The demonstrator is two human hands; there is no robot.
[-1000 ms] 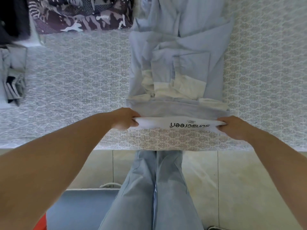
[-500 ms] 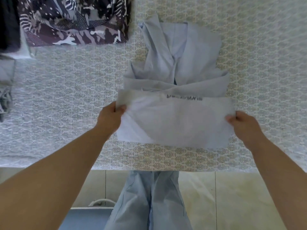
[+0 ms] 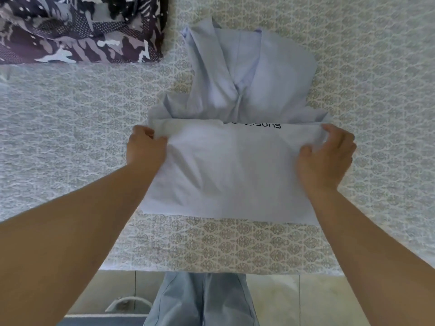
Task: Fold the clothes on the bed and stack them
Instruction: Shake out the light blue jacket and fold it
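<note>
Since half a second ago the folded flap of the pale blue garment (image 3: pixel 226 170) has travelled farther up the patterned bed (image 3: pixel 70 128), covering more of the body. Left hand (image 3: pixel 144 149) and right hand (image 3: pixel 326 158) each grip an upper corner, fingers curled into cloth.

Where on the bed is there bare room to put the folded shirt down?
Bare bedspread lies left of the left hand, below the dark patterned garment. More lies right of the right hand and in a strip along the near edge. The middle is crowded by the pale blue shirt.
</note>
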